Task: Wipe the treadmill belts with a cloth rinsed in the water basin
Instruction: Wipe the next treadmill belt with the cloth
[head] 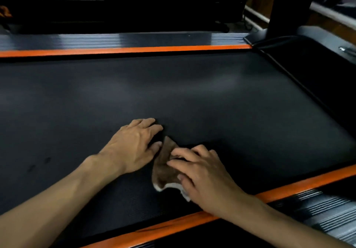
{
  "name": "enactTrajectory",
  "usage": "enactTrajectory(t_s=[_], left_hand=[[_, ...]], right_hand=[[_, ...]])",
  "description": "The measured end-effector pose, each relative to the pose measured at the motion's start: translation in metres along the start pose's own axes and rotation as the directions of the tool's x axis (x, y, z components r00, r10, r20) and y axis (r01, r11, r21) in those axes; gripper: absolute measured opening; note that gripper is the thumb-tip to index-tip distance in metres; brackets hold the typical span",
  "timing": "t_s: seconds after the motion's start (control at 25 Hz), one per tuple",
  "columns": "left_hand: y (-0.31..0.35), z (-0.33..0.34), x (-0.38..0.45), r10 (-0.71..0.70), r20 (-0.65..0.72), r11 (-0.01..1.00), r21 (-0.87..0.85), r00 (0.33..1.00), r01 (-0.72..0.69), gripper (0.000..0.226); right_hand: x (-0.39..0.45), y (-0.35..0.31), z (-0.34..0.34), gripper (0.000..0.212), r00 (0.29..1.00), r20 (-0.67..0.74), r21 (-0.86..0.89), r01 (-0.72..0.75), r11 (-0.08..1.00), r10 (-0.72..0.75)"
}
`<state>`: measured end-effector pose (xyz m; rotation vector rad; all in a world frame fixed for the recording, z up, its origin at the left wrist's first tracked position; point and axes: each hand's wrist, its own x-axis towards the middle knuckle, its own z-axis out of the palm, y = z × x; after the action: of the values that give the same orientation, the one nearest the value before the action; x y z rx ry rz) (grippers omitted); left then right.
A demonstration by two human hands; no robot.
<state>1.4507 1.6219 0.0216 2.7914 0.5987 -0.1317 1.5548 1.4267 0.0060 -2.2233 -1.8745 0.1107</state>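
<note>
Crumpled brown cloth (165, 167), matte black belt (192, 97)

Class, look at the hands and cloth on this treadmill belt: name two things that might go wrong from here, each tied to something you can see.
1. The cloth is bunched between the left hand and right hand, so it may wipe only a narrow strip.
2. Both hands rest on the belt; if it slips under their weight, the person might lose balance.
</note>
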Motion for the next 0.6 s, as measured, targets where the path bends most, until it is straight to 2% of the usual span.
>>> enactTrajectory(t_s=[0.12,0.24,0.32,0.36,0.44,0.48,0.52,0.6], left_hand=[[0.029,0.000,0.022,-0.012,0.080,1.000,-0.025,0.997,0.014,0.061],[0.055,0.005,0.043,0.004,0.071,1.000,-0.029,0.997,-0.002,0.063],[0.073,0.010,0.054,0.013,0.069,1.000,-0.024,0.998,-0.011,0.063],[0.080,0.013,0.060,0.012,0.072,1.000,-0.016,0.997,-0.011,0.063],[0.091,0.020,0.067,-0.019,0.074,1.000,0.000,0.997,0.019,0.064],[0.094,0.023,0.070,-0.041,0.070,0.999,0.004,0.997,0.041,0.064],[0.097,0.027,0.072,-0.063,0.066,0.998,0.003,0.996,0.063,0.064],[0.103,0.032,0.073,-0.086,0.056,0.996,-0.002,0.995,0.086,0.064]], right_hand=[[-0.006,0.057,-0.009,0.037,0.988,-0.097,-0.074,-0.124,0.989,0.117],[-0.007,0.139,-0.024,0.030,0.940,-0.189,-0.132,-0.312,0.941,0.285],[-0.011,0.207,-0.044,0.025,0.859,-0.237,-0.206,-0.502,0.840,0.454],[-0.014,0.236,-0.056,0.028,0.795,-0.237,-0.179,-0.601,0.779,0.559],[-0.018,0.262,-0.068,0.030,0.677,-0.183,0.008,-0.724,0.690,0.713],[-0.018,0.256,-0.066,0.028,0.684,-0.167,0.071,-0.710,0.701,0.710],[-0.019,0.241,-0.060,0.028,0.736,-0.168,0.105,-0.649,0.754,0.656],[-0.033,0.191,-0.045,0.036,0.886,-0.166,0.149,-0.410,0.900,0.432]])
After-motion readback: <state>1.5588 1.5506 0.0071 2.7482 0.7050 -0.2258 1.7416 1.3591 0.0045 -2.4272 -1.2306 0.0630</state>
